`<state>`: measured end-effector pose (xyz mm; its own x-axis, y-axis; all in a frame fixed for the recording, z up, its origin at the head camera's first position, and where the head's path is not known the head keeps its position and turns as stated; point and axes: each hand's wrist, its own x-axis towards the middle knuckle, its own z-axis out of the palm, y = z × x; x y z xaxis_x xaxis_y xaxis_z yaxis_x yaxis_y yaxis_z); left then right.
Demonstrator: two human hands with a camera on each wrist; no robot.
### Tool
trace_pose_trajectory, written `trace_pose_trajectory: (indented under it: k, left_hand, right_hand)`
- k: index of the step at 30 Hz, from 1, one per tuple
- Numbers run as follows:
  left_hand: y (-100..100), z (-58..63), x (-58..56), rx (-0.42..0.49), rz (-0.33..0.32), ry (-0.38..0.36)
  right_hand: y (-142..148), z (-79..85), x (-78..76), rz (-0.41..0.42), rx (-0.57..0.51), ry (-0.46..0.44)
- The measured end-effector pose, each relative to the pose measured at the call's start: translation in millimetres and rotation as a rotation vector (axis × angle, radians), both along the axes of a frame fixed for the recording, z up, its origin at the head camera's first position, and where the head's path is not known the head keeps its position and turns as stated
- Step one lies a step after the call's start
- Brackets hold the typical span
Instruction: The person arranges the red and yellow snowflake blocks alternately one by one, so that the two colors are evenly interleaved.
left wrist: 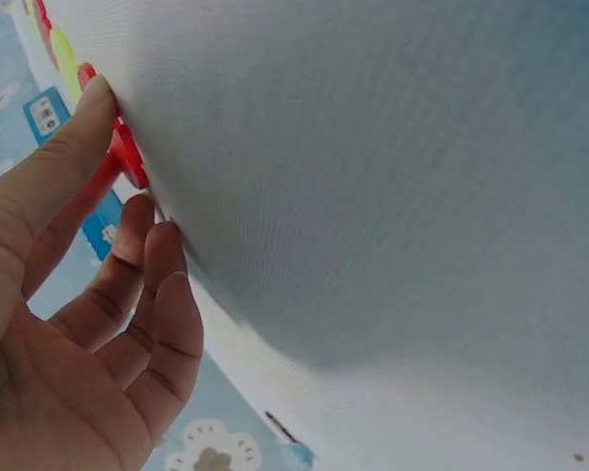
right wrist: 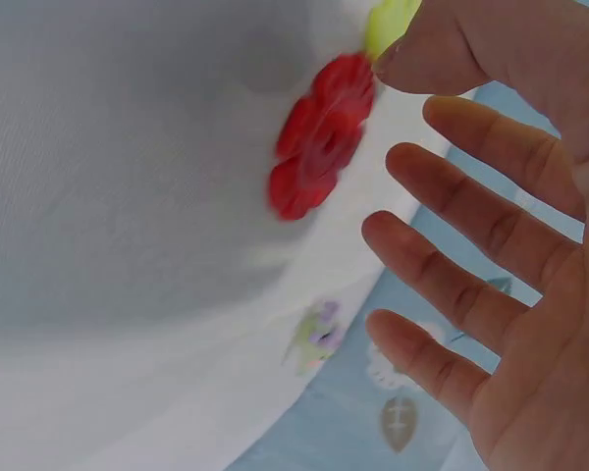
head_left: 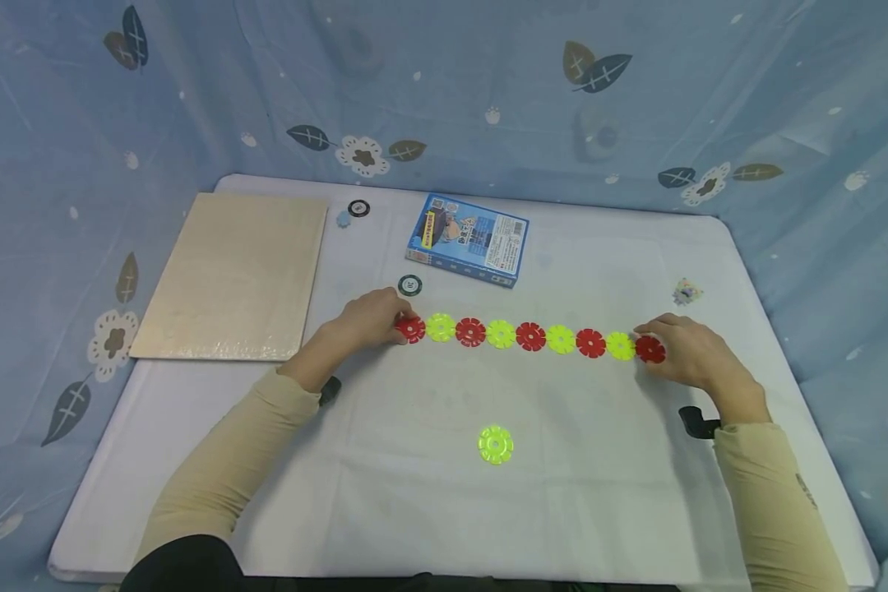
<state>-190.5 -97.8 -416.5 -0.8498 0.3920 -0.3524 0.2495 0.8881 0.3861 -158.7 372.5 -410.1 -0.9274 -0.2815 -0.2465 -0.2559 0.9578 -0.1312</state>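
Note:
Several notched plastic snowflake discs, red and yellow-green by turns, form a straight row across the table. My left hand (head_left: 373,319) is at the row's left end. Its thumb and index finger pinch the red snowflake disc (left wrist: 127,155) there, while the other fingers bend loosely below. At the right end, my right hand (head_left: 690,352) is beside another red snowflake disc (right wrist: 321,142). The right wrist view shows its fingers spread and extended, with the thumb tip at the disc's edge; whether they touch cannot be told. A single yellow-green snowflake disc (head_left: 495,445) lies nearer the body.
Behind the row lies a blue box (head_left: 468,240). A beige board (head_left: 233,275) covers the table's left side. Two dark round chips (head_left: 410,285) and a small light-blue piece (head_left: 344,219) are near the board and box. A small multicoloured item (head_left: 686,292) sits at far right.

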Motion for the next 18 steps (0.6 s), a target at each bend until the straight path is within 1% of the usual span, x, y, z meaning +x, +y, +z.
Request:
trace_pose_trajectory:
  k: [6, 13, 16, 18]
  left_hand:
    - [-1, 0.2, 0.0, 0.002, -0.002, 0.006]
    - [1, 0.7, 0.6, 0.0, 0.005, 0.015]
    - [1, 1.4, 0.9, -0.005, 0.01, 0.011]
    - [1, 1.6, 0.9, -0.007, 0.007, 0.013]
  right_hand:
    - [-27, 2.8, 8.6, 0.141, -0.001, 0.112]
    - [-71, 3.7, 21.8, 0.353, -0.054, 0.24]
    - [-88, 3.2, 29.0, 0.435, -0.074, 0.252]
    - [-100, 2.8, 34.4, 0.473, -0.075, 0.232]
